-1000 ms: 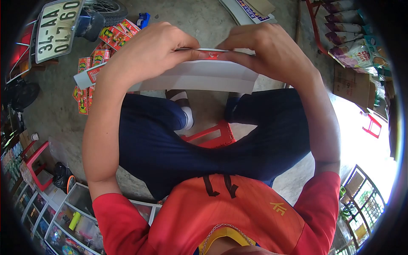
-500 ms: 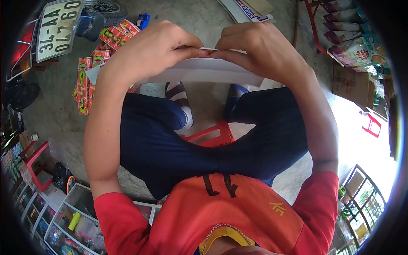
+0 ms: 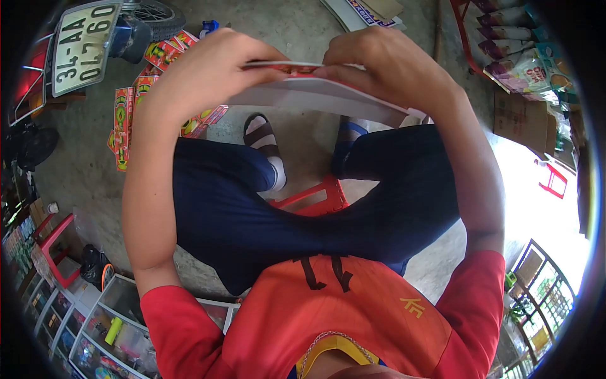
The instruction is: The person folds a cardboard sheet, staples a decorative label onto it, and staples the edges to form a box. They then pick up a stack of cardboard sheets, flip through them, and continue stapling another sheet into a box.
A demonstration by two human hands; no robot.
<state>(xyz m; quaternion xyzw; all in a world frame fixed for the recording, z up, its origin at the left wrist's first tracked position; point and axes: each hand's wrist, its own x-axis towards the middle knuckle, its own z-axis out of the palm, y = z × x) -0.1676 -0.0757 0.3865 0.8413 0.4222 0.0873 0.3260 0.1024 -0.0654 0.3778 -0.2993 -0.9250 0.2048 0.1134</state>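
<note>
Out in front of my knees I hold a thin cardboard sheet (image 3: 309, 95), pale on the side toward me. A strip of red print shows along its upper edge, between the hands. My left hand (image 3: 230, 69) pinches that edge with thumb and fingers. On the other side my right hand (image 3: 372, 63) grips the same edge, thumb toward me. The sheet bows, and its right end reaches my right forearm. Its far face is mostly hidden.
Red printed cardboard pieces (image 3: 124, 126) lie on the floor at left, near a motorbike's licence plate (image 3: 82, 47). A red stool (image 3: 315, 197) is under me. Flat cardboard (image 3: 363, 14) lies ahead. At right are a carton (image 3: 521, 123) and packaged goods (image 3: 530, 76).
The sheet has tilted and shifted right, its right end now lower behind my right forearm. More red print shows between my hands, and my left hand has moved slightly left.
</note>
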